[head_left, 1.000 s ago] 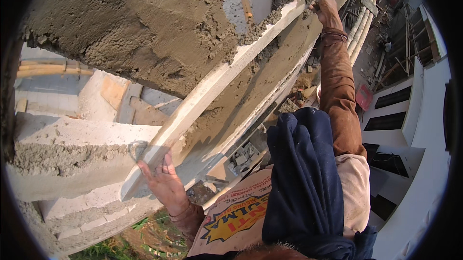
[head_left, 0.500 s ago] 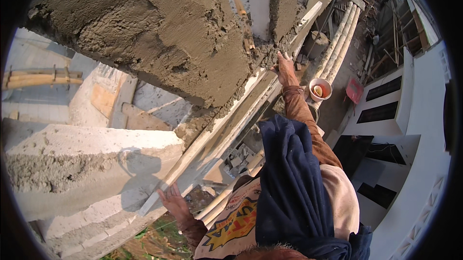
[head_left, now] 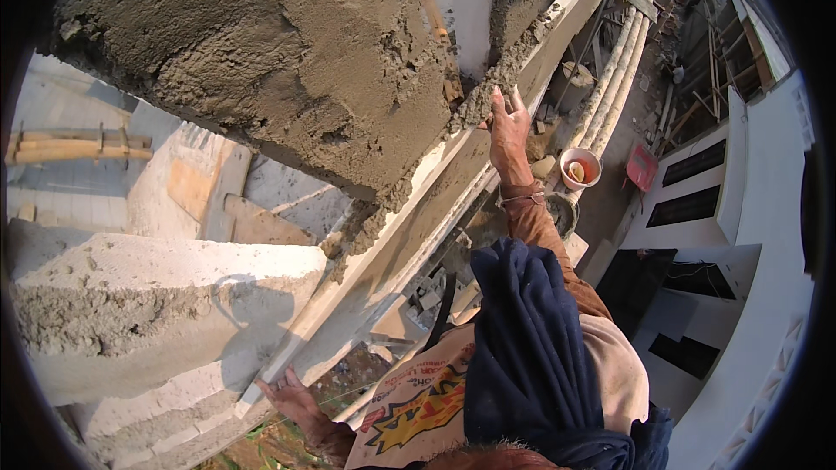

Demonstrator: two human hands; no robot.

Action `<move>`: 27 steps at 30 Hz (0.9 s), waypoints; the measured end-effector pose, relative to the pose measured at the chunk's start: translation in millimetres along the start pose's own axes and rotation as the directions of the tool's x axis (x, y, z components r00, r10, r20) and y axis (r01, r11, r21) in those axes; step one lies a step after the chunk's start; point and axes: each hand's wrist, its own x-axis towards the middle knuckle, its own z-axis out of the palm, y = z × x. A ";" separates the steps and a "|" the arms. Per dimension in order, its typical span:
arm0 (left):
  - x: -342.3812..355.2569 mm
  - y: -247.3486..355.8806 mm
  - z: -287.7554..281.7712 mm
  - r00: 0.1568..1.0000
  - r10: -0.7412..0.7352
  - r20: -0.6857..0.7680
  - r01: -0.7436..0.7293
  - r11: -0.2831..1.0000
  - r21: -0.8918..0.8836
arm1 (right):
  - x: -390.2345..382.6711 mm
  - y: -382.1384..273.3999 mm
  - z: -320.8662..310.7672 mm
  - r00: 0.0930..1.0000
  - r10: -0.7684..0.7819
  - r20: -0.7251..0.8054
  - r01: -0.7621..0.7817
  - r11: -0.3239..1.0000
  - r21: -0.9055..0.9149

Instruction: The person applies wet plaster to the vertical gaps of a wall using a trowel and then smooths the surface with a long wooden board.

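A long pale straightedge board (head_left: 383, 248) runs diagonally along the edge of a concrete ledge, below a wall face coated in wet grey mortar (head_left: 287, 52). Around the board's middle-upper stretch my right hand (head_left: 509, 139) is closed, fingers over its edge. Loose mortar (head_left: 477, 108) lies heaped on the board beside those fingertips and further up. My left hand (head_left: 294, 398) is at the lower end, fingers somewhat spread and hooked against the board's edge. Part of each grip is hidden behind the hands.
A pale bucket with reddish contents (head_left: 581, 169) stands far below on the right, near long bamboo poles (head_left: 620, 65). A red chair (head_left: 642, 165) is beside a white building (head_left: 758, 209). On the left a rough concrete beam (head_left: 165, 296) juts toward the board.
The board's lower end has moved down and left with my left hand. My right hand has shifted slightly down and left. More mortar now shows along the board's upper part.
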 end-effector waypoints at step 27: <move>-108.6 60.1 248.0 0.950 0.306 0.064 -0.300 0.950 -0.086 | 192.8 -192.2 14.7 0.979 -0.202 -0.015 0.202 0.971 0.128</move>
